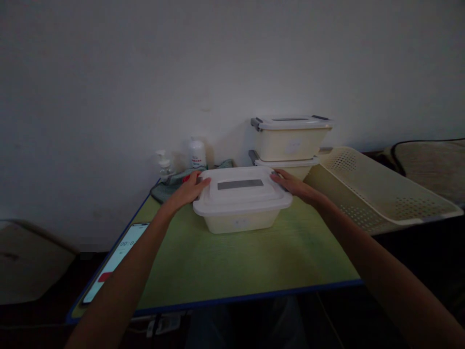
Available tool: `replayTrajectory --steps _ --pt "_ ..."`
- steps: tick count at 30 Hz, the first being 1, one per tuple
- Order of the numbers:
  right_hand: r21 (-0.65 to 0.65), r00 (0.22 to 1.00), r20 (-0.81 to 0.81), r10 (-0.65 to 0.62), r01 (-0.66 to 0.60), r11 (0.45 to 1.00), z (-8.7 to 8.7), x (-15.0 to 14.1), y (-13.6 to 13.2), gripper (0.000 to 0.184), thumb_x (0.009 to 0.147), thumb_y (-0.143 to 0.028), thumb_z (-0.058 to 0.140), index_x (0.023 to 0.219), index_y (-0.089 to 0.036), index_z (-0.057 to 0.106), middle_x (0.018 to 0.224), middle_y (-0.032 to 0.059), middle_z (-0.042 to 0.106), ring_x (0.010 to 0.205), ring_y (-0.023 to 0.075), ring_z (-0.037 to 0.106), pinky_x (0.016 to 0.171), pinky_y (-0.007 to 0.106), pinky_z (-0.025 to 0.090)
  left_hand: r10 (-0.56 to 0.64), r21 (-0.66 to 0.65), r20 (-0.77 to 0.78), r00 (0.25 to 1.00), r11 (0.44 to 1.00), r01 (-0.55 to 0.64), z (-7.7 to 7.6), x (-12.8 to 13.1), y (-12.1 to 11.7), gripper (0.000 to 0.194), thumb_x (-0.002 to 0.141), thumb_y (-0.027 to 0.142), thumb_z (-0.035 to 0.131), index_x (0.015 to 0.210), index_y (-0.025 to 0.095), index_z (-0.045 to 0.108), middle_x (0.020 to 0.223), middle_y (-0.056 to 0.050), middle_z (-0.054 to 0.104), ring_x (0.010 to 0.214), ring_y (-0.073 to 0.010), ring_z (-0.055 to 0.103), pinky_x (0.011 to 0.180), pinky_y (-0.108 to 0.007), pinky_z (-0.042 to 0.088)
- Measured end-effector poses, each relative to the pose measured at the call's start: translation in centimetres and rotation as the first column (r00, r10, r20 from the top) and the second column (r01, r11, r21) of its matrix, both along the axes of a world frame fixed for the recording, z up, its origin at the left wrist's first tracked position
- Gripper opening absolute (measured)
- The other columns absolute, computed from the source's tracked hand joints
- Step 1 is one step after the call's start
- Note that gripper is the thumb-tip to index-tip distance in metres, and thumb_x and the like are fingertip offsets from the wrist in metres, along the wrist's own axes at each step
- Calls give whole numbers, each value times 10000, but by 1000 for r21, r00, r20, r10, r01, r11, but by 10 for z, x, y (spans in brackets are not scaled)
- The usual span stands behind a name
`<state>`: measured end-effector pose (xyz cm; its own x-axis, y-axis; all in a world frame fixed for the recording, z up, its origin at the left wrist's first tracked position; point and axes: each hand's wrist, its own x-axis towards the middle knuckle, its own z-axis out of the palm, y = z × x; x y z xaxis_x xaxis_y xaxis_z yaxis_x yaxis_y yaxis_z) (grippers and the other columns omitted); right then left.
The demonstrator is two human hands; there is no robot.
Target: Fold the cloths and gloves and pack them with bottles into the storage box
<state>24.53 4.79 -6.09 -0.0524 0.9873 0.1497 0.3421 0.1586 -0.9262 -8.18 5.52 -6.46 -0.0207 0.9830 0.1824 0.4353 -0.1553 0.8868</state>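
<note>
A cream plastic storage box (240, 221) with a white lid and a grey strip on top stands before me on the green table. My left hand (189, 190) grips its left end, thumb on the lid and fingers around the side by the grey latch. On the opposite end my right hand (292, 184) holds the lid's edge, its thumb resting on top near the other latch. The lid sits on the box. Part of each latch is hidden by my fingers.
Behind, two similar boxes (293, 143) are stacked. A perforated cream basket (385, 184) lies at right. A white bottle (197, 154), a clear pump bottle (164, 165) and a grey-green cloth (167, 190) stand back left. A phone (121, 252) lies by the left table edge.
</note>
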Motion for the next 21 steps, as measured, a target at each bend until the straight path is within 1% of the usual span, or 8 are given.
replayTrajectory --steps 2,6,11,16,18,21 --pt "-35 1000 -19 -3 2 999 -2 -4 6 393 648 -383 710 993 -221 616 807 29 668 612 161 582 501 264 499 -17 -56 36 999 998 19 0 3 0 431 604 415 649 975 223 542 926 -41 604 888 -240 571 773 -321 433" --pt "-91 997 -76 -8 1 996 -7 -6 6 396 661 -331 647 1040 -237 580 846 16 658 627 163 590 493 262 492 -43 -92 201 979 994 63 -3 8 -6 438 628 326 580 1045 214 507 937 -34 580 791 -190 564 680 -285 444" --pt "-127 988 -153 -5 -15 992 -8 -7 2 418 643 -302 617 1056 -246 576 905 9 657 637 149 589 459 234 456 -22 -121 307 952 991 62 -4 12 -11 438 618 296 556 1046 230 497 941 -24 565 766 -180 539 603 -260 433" --pt "-135 972 -233 1 -33 990 -10 -8 -1 430 650 -328 593 1071 -238 573 932 15 677 646 155 596 464 237 445 3 -161 388 922 985 65 -6 10 -12 467 596 289 556 1059 245 517 965 -5 566 737 -159 518 537 -226 392" --pt "-133 962 -274 10 -49 990 -14 -9 -2 415 653 -343 586 1053 -235 585 941 17 687 664 165 610 487 247 461 16 -170 457 889 983 69 -9 9 -14 468 597 300 571 1061 246 539 983 3 585 733 -151 531 536 -219 394" --pt "-103 919 -393 23 -68 992 -23 -10 -3 330 677 -387 576 970 -244 627 898 17 707 728 201 642 566 292 506 38 -157 609 792 985 73 -16 10 -16 452 606 311 601 1050 233 571 981 8 625 782 -157 572 584 -222 430"
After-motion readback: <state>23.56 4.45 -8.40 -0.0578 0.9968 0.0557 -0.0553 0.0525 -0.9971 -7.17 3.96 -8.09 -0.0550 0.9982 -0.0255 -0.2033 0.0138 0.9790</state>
